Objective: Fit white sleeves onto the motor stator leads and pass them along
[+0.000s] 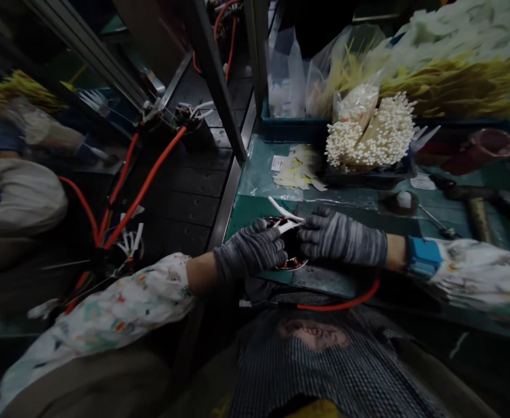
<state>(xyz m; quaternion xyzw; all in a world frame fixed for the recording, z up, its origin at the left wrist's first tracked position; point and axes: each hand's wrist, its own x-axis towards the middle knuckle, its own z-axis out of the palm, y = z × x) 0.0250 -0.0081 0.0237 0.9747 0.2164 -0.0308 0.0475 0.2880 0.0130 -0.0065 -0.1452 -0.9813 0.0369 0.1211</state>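
"Where are your hands?"

"Both are on the ring [293, 265], which lies on the bench [246, 212] right before me. My left hand [252, 249] has its fingers bent over the left side; my right hand [342, 235] curls at the right edge."

"Clamped shut on it?"

"I cannot tell; the gloves hide the fingertips. The hands are apart, with the ring's dark middle showing between them."

"And those white tubes?"

"The tubes [281, 209] stick out at the ring's top, between my hands and close to the fingers of both."

"What's near you?"

"A red cord [342, 306] curves below the ring, by my lap. Past my right hand, white sticks [376, 136] stand bundled in front of a blue tray [296, 130], and a hammer [478, 217] lies farther right."

"Anyone else?"

"A co-worker's sleeve [24, 197] shows at far left, beyond the conveyor [180, 203]."
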